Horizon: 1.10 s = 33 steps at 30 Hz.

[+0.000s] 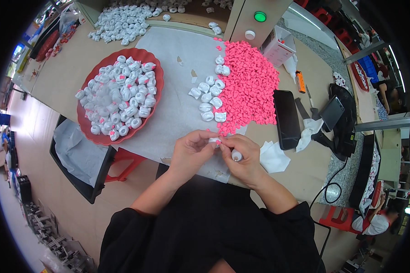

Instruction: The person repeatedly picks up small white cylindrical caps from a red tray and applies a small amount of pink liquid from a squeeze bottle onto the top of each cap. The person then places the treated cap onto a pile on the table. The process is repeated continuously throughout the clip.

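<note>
Above the near table edge, my left hand (193, 152) pinches a small white rounded piece (212, 140) between thumb and fingers. A tiny pink piece (218, 142) shows against it, at the fingertips of my right hand (247, 159). That hand is closed too, and a small white tube (236, 155) sticks out of its curled fingers, round end showing. Just beyond my hands spreads a heap of pink pieces (248, 84). Loose white pieces (206, 98) line its left side. On the left, a red scalloped tray (159, 86) holds many white pieces, some with pink bits on them.
White paper (168, 54) covers the table's middle. To the right are a black phone (287, 120), an orange tube (300, 82), tweezers (310, 98), a second phone (332, 112) and crumpled tissue (274, 157). More white pieces (120, 22) lie at the back shelf. A black crate (79, 150) stands lower left.
</note>
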Each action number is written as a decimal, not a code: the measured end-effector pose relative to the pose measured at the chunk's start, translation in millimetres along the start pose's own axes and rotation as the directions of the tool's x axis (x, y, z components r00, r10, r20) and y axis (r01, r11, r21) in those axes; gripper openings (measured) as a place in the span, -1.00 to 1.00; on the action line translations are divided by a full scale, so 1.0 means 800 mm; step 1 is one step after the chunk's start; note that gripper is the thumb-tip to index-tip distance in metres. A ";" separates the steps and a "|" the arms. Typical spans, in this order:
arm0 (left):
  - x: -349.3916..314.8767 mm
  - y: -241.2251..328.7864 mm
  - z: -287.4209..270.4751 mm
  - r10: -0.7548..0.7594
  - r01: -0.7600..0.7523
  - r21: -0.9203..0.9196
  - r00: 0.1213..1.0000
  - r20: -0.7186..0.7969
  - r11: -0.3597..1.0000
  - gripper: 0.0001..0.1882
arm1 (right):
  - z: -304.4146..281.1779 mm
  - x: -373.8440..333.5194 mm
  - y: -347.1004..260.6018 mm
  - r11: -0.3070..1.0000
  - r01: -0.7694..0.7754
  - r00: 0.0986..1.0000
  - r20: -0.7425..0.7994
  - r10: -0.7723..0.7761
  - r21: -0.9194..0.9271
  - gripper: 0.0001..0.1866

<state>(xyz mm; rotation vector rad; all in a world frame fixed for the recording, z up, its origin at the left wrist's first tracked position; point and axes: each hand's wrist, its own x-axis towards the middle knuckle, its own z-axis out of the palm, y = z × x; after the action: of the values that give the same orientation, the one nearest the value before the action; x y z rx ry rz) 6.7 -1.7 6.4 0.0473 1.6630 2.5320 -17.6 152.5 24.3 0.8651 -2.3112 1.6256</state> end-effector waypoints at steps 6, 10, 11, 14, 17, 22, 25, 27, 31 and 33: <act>0.001 0.009 0.005 -0.042 0.041 -0.046 0.999 -0.023 0.998 -0.81 | -0.003 0.001 -0.001 0.976 -0.184 0.983 0.008 0.185 0.115 -0.85; 0.005 0.016 -0.001 -0.122 0.122 -0.124 0.992 0.007 0.985 -0.79 | -0.004 0.004 -0.003 0.771 -0.496 0.859 0.092 0.505 0.399 -0.85; 0.006 0.017 -0.002 -0.135 0.136 -0.126 0.991 0.013 0.983 -0.78 | -0.006 0.006 -0.007 0.693 -0.565 0.810 0.142 0.569 0.448 -0.84; 0.007 0.015 -0.003 -0.132 0.135 -0.132 0.991 0.029 0.982 -0.78 | -0.010 0.006 -0.001 0.611 -0.598 0.780 0.200 0.593 0.519 -0.84; 0.007 0.016 -0.001 -0.116 0.121 -0.140 0.992 0.043 0.983 -0.78 | -0.009 0.004 0.001 0.527 -0.606 0.753 0.218 0.620 0.595 -0.84; 0.007 0.018 0.002 -0.118 0.125 -0.113 0.991 0.068 0.986 -0.82 | -0.014 0.005 0.002 0.411 -0.630 0.714 0.283 0.641 0.658 -0.84; 0.006 0.017 0.003 -0.090 0.095 -0.069 0.994 0.067 0.993 -0.82 | -0.016 0.006 0.001 0.366 -0.640 0.697 0.312 0.645 0.676 -0.84; 0.005 0.016 0.005 -0.066 0.067 -0.025 0.996 0.058 0.997 -0.81 | -0.016 0.006 0.001 0.344 -0.636 0.697 0.323 0.640 0.691 -0.84; 0.004 0.015 0.007 0.002 -0.004 0.070 0.999 0.034 0.998 -0.79 | -0.019 0.007 0.000 0.297 -0.623 0.702 0.350 0.620 0.723 -0.85; 0.003 0.015 0.005 0.038 -0.047 0.136 0.997 0.068 0.990 -0.76 | -0.020 0.006 -0.002 0.410 -0.612 0.736 0.298 0.608 0.676 -0.85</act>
<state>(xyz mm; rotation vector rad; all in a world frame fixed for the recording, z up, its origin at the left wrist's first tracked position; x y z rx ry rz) 3.5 -2.3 19.0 0.1766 1.8275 2.4132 -23.3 165.2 33.7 0.0036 -2.0133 3.0170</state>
